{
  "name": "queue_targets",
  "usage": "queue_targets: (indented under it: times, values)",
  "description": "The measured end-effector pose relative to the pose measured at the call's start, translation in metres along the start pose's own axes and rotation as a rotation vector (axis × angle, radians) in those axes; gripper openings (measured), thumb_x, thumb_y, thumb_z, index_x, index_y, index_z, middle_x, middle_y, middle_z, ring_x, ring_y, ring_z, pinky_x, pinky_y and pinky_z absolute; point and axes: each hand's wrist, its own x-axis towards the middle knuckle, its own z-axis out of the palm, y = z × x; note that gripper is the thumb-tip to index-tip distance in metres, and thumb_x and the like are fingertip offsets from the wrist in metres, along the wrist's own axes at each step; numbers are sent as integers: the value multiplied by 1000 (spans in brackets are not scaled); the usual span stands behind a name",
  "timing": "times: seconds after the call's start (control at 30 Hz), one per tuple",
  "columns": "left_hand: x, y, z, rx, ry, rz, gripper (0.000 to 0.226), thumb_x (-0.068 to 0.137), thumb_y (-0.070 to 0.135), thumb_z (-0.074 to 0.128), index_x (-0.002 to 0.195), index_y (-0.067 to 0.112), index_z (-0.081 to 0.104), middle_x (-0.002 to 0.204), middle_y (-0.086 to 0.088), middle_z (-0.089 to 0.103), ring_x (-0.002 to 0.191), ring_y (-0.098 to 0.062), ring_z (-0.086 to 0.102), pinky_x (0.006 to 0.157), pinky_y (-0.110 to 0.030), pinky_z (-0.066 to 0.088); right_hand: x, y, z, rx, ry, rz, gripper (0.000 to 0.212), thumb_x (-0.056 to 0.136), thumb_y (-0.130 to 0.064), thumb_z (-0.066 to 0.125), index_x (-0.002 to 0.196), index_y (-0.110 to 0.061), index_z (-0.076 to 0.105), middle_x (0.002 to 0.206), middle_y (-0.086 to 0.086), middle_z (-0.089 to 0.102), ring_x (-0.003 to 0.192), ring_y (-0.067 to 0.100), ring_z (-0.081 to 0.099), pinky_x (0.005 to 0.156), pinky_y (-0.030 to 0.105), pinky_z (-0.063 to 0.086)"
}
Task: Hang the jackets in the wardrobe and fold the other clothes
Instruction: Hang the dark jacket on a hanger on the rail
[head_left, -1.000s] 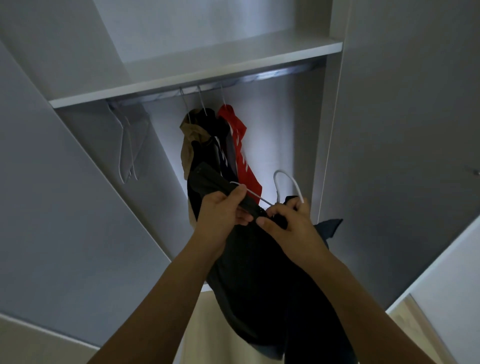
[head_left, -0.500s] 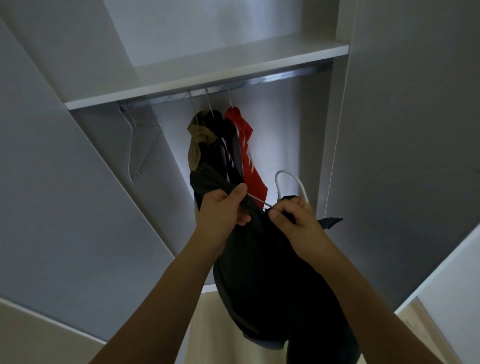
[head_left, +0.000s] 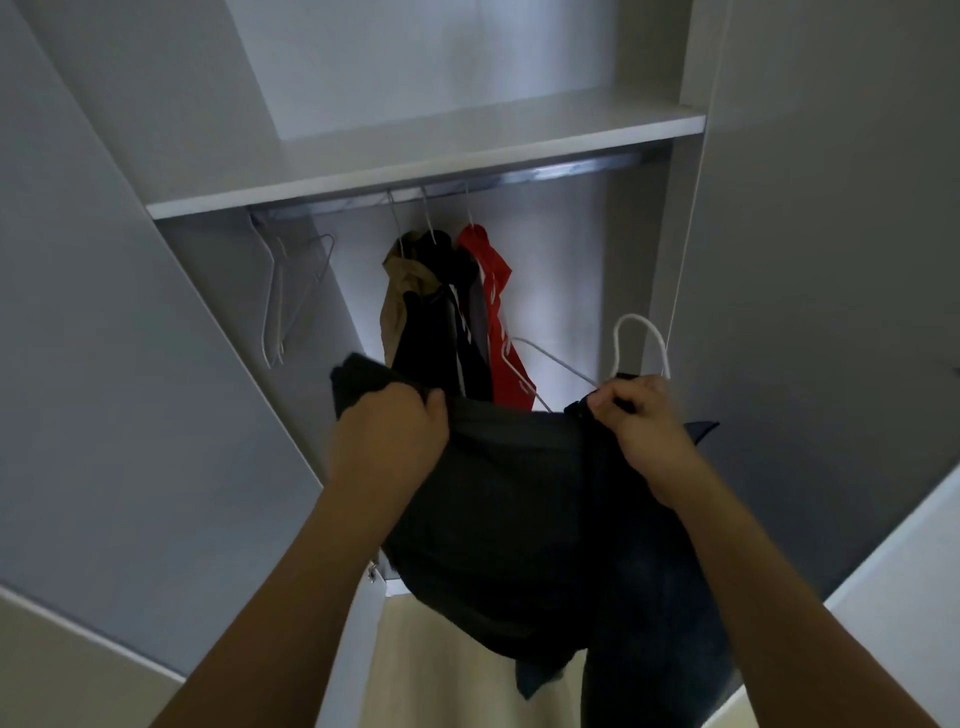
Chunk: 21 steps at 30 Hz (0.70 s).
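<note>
While both arms reach up toward the open white wardrobe (head_left: 467, 150), the chrome hanging rail (head_left: 545, 174) under its shelf serves as the landmark. Below the rail's left end hang empty thin wire hangers (head_left: 291, 296). Lower and to the right, the left hand (head_left: 389, 431) is closed in a fist on one shoulder of the dark grey jacket (head_left: 509, 509). Under the rail's middle hang a tan garment (head_left: 400, 296), a dark garment (head_left: 441, 322) and a red garment (head_left: 493, 312). Below its right end, the right hand (head_left: 639, 421) pinches the jacket's collar at the white wire hanger (head_left: 636, 343), hook pointing up. The jacket's top edge runs left to right, its body hanging down. Since half a second ago, the hands have spread apart, stretching the jacket wider and baring the hanger's arm.
</note>
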Motion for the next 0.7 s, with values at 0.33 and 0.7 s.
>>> queue_targets:
  times: [0.33, 0.7]
  values:
    - [3, 13, 22, -249, -577, 214, 42, 89, 29, 60, 129, 24, 49, 132, 2, 48, 119, -15, 49, 104, -34, 40, -9, -20, -3, -32, -16, -254, 25, 89, -12, 65, 70, -29, 62, 92, -11, 39, 80, -15, 45, 79, -4, 33]
    - [-15, 41, 68, -471, -521, 390, 33, 95, 37, 57, 77, 10, 59, 75, -7, 61, 71, -20, 60, 76, -47, 52, 13, -22, -17, -236, -97, -315, 28, 91, -9, 63, 73, -30, 59, 97, -9, 26, 88, -20, 32, 86, -7, 22]
